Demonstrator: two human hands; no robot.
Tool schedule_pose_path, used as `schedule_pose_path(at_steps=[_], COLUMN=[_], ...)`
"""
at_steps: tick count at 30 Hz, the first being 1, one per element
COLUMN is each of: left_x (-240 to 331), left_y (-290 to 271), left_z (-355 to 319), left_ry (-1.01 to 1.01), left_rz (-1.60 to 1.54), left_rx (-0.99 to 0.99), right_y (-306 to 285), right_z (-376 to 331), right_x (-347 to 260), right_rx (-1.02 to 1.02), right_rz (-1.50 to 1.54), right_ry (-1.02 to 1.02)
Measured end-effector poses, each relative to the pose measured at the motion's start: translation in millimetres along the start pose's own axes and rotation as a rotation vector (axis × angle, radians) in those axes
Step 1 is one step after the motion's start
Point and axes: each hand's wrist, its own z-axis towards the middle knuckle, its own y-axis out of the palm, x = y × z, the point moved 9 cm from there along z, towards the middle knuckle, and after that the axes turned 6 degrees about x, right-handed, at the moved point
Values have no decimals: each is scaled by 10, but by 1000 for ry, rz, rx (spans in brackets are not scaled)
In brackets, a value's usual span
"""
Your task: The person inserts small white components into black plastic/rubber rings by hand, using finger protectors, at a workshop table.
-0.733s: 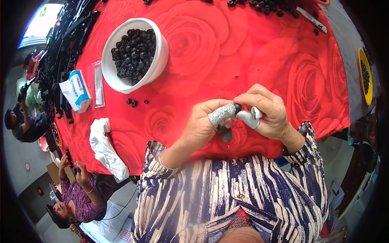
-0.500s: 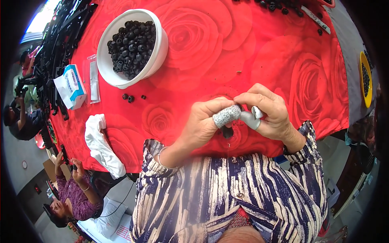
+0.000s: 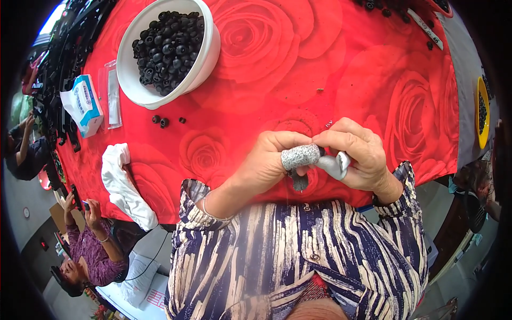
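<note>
Together, the left hand and right hand, both curled nearly closed, pinch a small, mostly hidden black piece above the red rose-printed surface.

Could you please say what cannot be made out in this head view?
- Head view: black piece, mostly covered by left hand and right hand.
- Head view: bottom of white bowl, hidden by black beads.
- Head view: red container, cut off by top edge.
- Head view: contents of yellow dish, too small.

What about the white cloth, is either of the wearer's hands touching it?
No, the left hand and right hand meet over the red rose-print tablecloth, while the white cloth lies apart to their left.
</note>
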Motion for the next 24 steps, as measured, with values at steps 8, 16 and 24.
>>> schedule_pose_path(at_steps=[8, 16, 24], left_x=[-34, -12, 3], left_y=[50, 64, 130], left_z=[-4, -39, -54], left_ry=[-45, -95, 16], left_rz=[-71, 84, 42], left_rx=[-18, -65, -59], right_y=[-7, -12, -60], right_z=[-25, -27, -60], right_x=[-16, -155, -253], right_rx=[-1, 5, 68], right_rz=[-10, -94, -142], right_ry=[-20, -208, -299])
